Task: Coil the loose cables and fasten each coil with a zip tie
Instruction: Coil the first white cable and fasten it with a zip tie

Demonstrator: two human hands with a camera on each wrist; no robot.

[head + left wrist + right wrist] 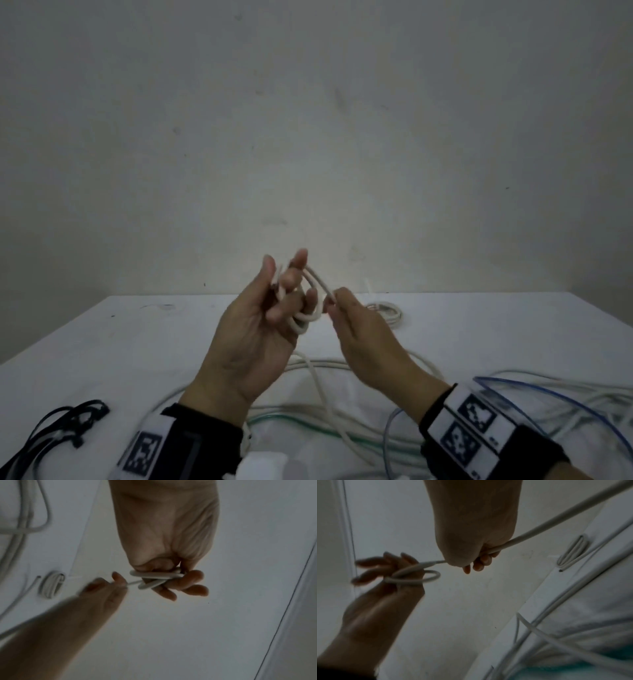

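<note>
I hold both hands up over the white table point(102, 342). A white cable point(303, 320) is wound in small loops point(154, 574) around the fingers of my left hand point(287, 281), which curl on them. My right hand point(337, 301) pinches the same cable point(539, 528) just right of the loops, and the rest trails from it down to the table. In the right wrist view the loops point(412, 577) circle the left fingers point(385, 568). Black zip ties point(65, 428) lie at the near left edge.
A wound white coil point(387, 310) lies on the table behind my right hand. Loose white cable, a blue cable point(565, 401) and a green one point(291, 418) sprawl over the near table. A bare wall stands behind the table.
</note>
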